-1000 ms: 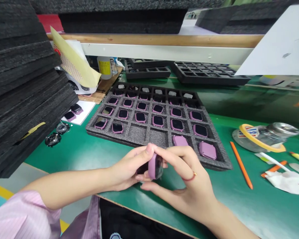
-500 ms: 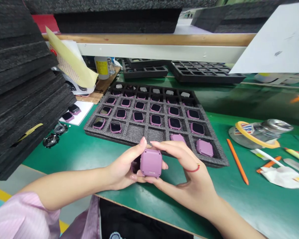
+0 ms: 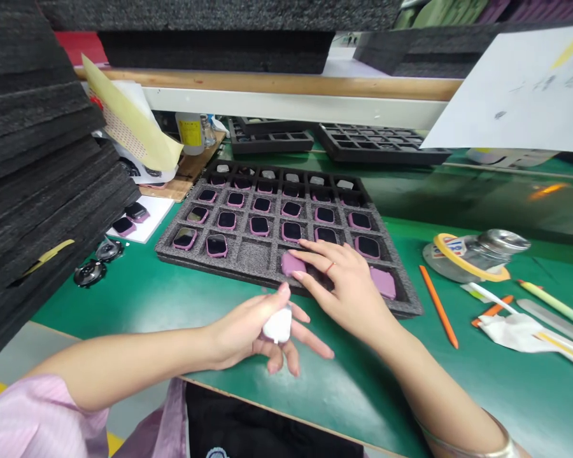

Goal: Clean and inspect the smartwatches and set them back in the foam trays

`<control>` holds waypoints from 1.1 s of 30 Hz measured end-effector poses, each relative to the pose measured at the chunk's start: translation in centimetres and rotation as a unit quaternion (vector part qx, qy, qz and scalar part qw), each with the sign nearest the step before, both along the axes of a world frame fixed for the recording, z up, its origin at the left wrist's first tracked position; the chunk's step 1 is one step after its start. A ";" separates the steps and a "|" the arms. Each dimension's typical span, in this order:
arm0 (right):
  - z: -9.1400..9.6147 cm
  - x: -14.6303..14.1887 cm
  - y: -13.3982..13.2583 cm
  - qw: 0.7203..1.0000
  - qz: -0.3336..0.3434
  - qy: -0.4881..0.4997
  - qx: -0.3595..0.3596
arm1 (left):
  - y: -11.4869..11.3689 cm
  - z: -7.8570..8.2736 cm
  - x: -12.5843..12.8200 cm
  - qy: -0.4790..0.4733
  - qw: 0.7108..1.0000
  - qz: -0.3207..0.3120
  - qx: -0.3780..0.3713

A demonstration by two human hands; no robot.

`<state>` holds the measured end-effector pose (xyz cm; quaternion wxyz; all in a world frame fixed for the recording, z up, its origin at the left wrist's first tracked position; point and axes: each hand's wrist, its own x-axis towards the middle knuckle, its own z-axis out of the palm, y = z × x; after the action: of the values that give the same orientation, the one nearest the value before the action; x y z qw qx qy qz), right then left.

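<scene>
A grey foam tray with square pockets lies on the green mat, holding several pink watch bodies, most screen up. My right hand reaches over its front row, fingertips pinched on a pink watch body lying back-up in a pocket. Another back-up watch body sits to its right. My left hand hovers just in front of the tray, thumb and fingers holding a small white wad, the other fingers spread.
A tall stack of black foam sheets fills the left side. Two watch bodies lie on a white card. Black empty trays sit at the back. A tape roll, orange pencil, swabs and tissue lie right.
The pink watch body held in both hands before the tray now lies in a front-row pocket under my right hand. My left hand has let go and keeps the white wad.
</scene>
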<state>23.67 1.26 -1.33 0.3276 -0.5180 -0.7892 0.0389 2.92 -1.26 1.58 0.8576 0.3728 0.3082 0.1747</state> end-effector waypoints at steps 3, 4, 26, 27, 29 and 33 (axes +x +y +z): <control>0.3 -0.3 -0.4 0.999 0.002 0.032 0.006 | 0.1 0.1 -0.1 0.021 0.998 -0.009 0.060; 0.7 -0.4 -0.8 0.998 0.007 0.062 0.019 | 0.1 0.1 -0.1 0.033 0.996 0.003 0.079; 3.9 -3.5 -4.5 0.936 0.062 0.337 0.079 | 0.5 0.4 0.0 -0.119 0.988 0.094 -0.035; 3.9 -3.3 -4.4 0.915 0.045 0.395 0.062 | 0.5 0.4 -0.1 -0.117 0.988 0.094 -0.034; 4.0 -3.0 -4.1 0.865 0.015 0.501 0.024 | 0.6 0.5 -0.2 -0.122 0.987 0.097 -0.038; 4.1 -2.7 -3.6 0.806 -0.026 0.591 -0.012 | 0.8 0.7 -0.4 -0.139 0.984 0.103 -0.051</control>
<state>20.93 -2.32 2.74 0.7256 -0.4188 -0.4283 0.3385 2.49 -0.49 2.28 0.8875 0.2671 0.2314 0.2959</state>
